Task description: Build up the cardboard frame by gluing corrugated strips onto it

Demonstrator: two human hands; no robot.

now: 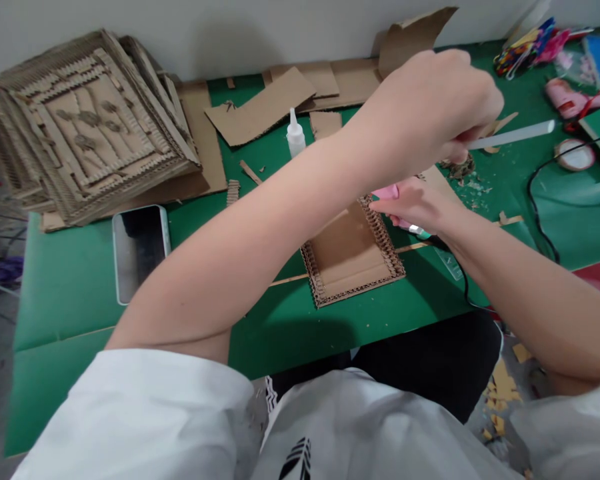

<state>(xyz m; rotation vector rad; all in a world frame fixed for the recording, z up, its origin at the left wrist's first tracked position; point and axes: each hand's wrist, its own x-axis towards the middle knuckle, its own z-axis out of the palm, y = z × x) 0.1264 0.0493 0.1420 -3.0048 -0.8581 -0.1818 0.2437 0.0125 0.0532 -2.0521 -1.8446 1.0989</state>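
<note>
My left hand (430,110) reaches across to the right and is closed on a translucent glue stick (513,136) that points right. Below it my right hand (415,203) grips a pink glue gun (387,193), mostly hidden by the fingers; its black cord (463,273) runs off the table edge. Both hands hover over a small cardboard frame (353,257) with a corrugated border, lying on the green table (70,287).
A stack of finished cardboard frames (87,123) sits far left. A phone (139,250) lies face up. A white glue bottle (295,135) stands among cardboard sheets (263,107). Coloured craft supplies (530,47) and a black cable (535,200) occupy the right.
</note>
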